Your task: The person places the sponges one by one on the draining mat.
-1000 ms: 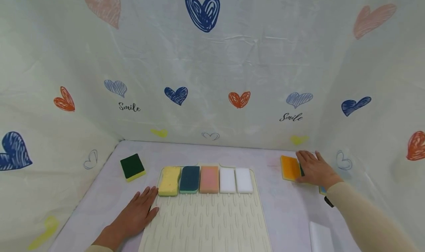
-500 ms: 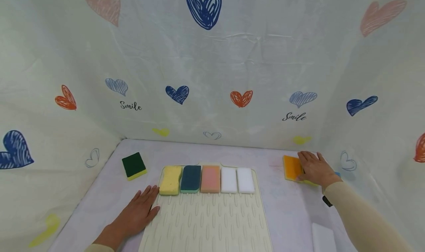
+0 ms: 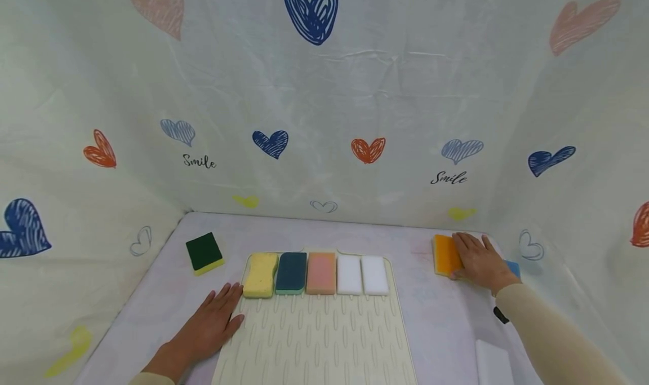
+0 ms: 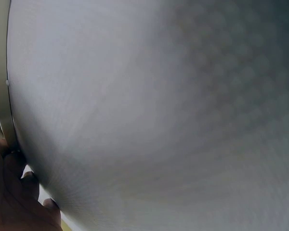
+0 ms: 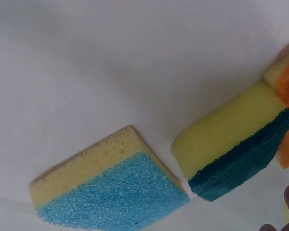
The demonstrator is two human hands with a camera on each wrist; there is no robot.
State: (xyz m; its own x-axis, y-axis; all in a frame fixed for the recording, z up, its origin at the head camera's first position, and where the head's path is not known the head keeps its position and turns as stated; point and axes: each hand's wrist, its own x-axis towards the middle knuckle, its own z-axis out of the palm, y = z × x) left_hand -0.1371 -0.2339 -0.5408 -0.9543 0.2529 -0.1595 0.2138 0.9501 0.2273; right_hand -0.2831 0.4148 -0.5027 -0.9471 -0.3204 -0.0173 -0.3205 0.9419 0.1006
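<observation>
My left hand (image 3: 215, 320) lies flat with fingers extended, fingertips right beside the yellow sponge (image 3: 260, 275) on the cream ribbed mat (image 3: 329, 345). At the far right, my right hand (image 3: 479, 261) holds an orange sponge (image 3: 447, 255), thumb at its near edge and fingers toward its far edge. In the right wrist view, a yellow sponge with a dark green scouring side (image 5: 231, 139) stands next to the orange one; the hand hides it in the head view. A blue-topped sponge (image 5: 120, 192) lies beyond it. The left wrist view shows blurred pale surface and fingers (image 4: 29, 187).
Along the mat's back edge also lie a dark teal sponge (image 3: 291, 272), a pink sponge (image 3: 321, 273) and two white ones. A dark green sponge (image 3: 204, 252) lies at back left. A white block (image 3: 493, 363) is at front right. Heart-printed curtain (image 3: 324, 92) encloses the table.
My right hand has shifted slightly away at the orange sponge. The yellow edge below it no longer shows, and the blue sponge shows behind the wrist. My left hand stays still.
</observation>
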